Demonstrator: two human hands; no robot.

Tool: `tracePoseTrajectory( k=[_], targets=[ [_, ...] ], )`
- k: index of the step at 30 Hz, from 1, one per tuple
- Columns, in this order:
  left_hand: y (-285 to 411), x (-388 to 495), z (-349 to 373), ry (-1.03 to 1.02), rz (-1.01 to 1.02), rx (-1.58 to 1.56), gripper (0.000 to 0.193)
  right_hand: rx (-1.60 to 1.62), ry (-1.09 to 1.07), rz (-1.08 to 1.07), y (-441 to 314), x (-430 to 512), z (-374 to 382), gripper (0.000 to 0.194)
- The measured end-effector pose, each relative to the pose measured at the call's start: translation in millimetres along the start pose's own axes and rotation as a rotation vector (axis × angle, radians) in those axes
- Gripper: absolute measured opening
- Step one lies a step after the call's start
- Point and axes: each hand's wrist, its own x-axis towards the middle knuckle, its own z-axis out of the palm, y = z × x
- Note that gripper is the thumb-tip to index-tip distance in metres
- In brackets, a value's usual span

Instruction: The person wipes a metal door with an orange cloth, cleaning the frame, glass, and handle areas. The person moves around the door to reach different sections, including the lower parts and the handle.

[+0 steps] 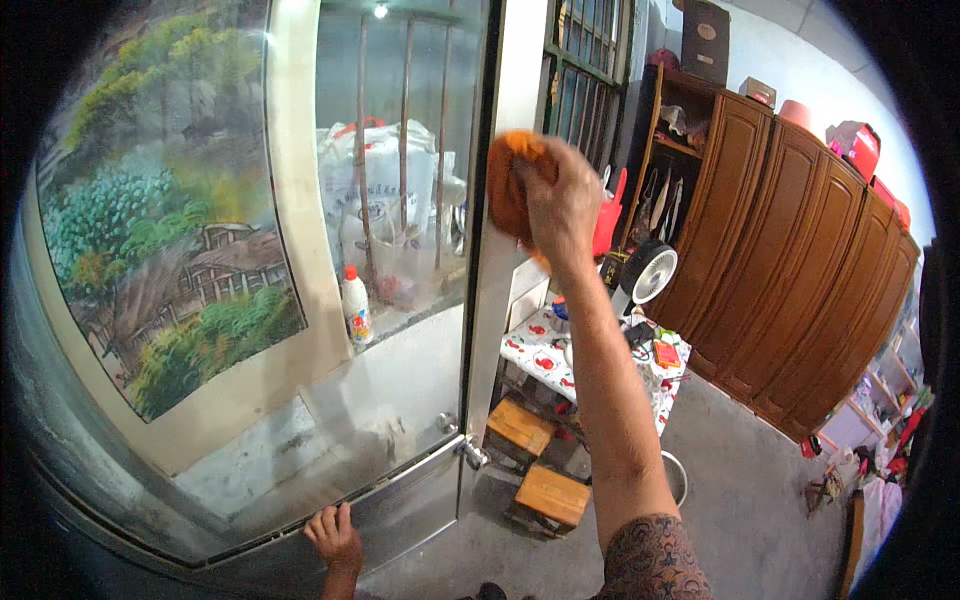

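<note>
My right hand [566, 199] grips an orange-brown cloth [506, 191] bunched up. It presses the cloth against the upright metal edge frame [484, 375] of a glass-panelled door, or holds it just in front; I cannot tell which. Lower down, the fingertips of my left hand [337, 529] rest on the ledge of the door's middle rail [405, 472], with nothing held. The glass pane [397, 382] above that rail is partly clouded with reflections. A round metal door knob [474, 452] sits on the edge frame, to the right of my left hand.
Through the glass show a landscape picture [180, 247], a white bottle with a red cap [357, 307] and plastic bags [390, 172]. On the right stand two wooden stools [551, 495], a cloth-covered table [540, 356], a fan [652, 274], a bucket [675, 476] and a brown wardrobe [780, 262].
</note>
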Motion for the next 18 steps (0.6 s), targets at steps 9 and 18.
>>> tracePoseTrajectory(
  k=[9,18],
  targets=[
    [2.0,0.8,-4.0,-0.113,-0.014,-0.043,0.037,-0.132,-0.117,0.056,33.9,-145.5,8.3,0.028],
    [4.1,8.7,-10.8,-0.173,-0.007,-0.029,0.037,-0.082,-0.505,0.449,71.8,-323.9,-0.2,0.030]
  ],
)
